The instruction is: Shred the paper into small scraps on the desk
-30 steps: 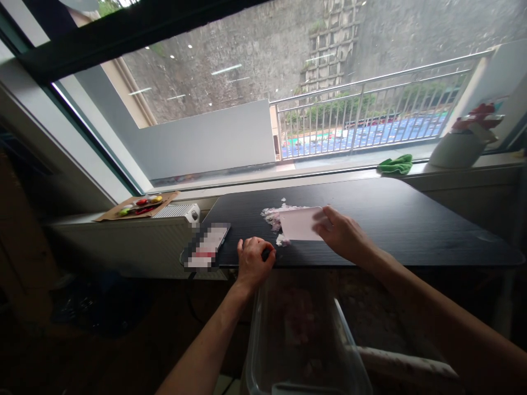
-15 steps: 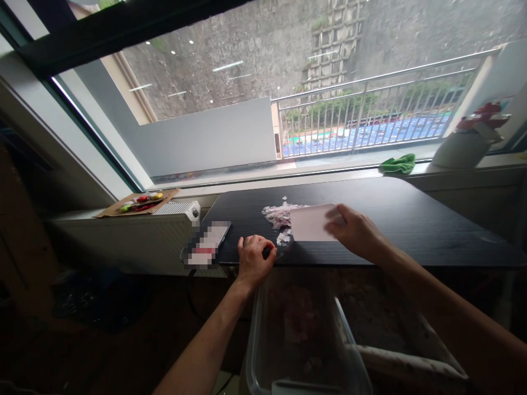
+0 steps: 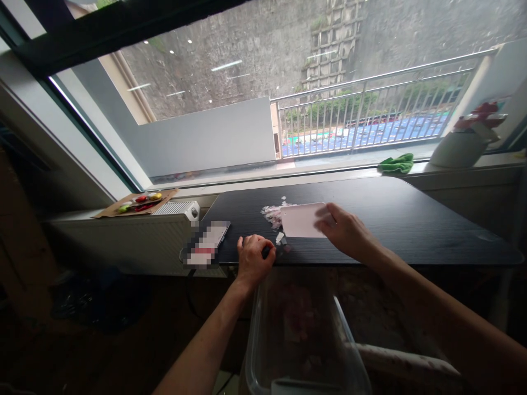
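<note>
My right hand (image 3: pixel 342 226) grips the right end of a flat pale pink card (image 3: pixel 302 221), thumb on one side and fingers on the other. The card stands tilted over the dark table (image 3: pixel 382 219), its left edge against a heap of small white and pinkish paper scraps (image 3: pixel 272 215). A few loose scraps (image 3: pixel 280 238) lie nearer the front edge. My left hand (image 3: pixel 254 257) is at the table's front edge with curled fingers, just left of those scraps. Something dark shows between its thumb and fingers; I cannot make out what it is.
Below the table edge stands a clear plastic bin (image 3: pixel 253 340) with pinkish scraps inside. A blurred-out phone-like object (image 3: pixel 209 244) lies at the table's left. A radiator (image 3: pixel 123 241), green cloth (image 3: pixel 396 163) and white container (image 3: pixel 459 148) are along the window.
My right hand and the card have moved a little left and slightly away from me, against the scraps. Some loose scraps by the card have shifted or become covered. My left hand has stayed put.
</note>
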Demonstrator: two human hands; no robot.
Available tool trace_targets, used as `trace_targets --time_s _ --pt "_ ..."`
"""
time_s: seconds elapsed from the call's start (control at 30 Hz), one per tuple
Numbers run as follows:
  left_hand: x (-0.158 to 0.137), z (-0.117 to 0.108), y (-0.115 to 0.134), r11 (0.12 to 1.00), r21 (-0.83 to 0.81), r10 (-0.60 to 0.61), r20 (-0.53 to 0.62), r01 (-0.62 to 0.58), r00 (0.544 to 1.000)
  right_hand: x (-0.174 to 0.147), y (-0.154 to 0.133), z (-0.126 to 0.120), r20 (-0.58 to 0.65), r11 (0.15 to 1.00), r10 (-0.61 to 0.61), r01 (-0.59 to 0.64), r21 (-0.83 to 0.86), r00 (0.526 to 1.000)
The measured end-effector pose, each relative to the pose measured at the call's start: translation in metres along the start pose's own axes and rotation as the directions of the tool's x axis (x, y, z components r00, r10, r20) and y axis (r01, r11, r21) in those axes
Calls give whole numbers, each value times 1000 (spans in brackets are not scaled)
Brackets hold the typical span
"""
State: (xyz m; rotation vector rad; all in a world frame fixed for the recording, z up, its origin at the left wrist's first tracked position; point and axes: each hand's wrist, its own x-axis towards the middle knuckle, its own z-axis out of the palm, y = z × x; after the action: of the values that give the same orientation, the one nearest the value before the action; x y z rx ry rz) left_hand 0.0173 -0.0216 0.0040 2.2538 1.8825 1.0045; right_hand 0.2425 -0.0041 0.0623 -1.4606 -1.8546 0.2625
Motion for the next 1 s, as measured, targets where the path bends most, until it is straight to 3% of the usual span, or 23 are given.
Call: trace_targets --time_s 0.17,0.33,0.6,0.83,1.0 --pt "0 0 0 1000 -1 -6 -6 6 1000 -2 -2 3 42 997 -76 77 -12 996" --pt "-1 1 0 1000 11 10 -18 -10 1000 -11 -1 -8 51 994 -44 49 -102 998" --pt "-2 1 -2 1000 -8 21 -29 -21 999 -1 7 7 11 1000 -25 25 5 1000" --pt "-3 1 -2 999 -6 36 -18 -37 999 -6 27 -9 -6 994 72 -71 80 997" --pt "-4 0 -4 998 -15 61 1 -61 998 2 27 3 41 987 63 -69 146 997"
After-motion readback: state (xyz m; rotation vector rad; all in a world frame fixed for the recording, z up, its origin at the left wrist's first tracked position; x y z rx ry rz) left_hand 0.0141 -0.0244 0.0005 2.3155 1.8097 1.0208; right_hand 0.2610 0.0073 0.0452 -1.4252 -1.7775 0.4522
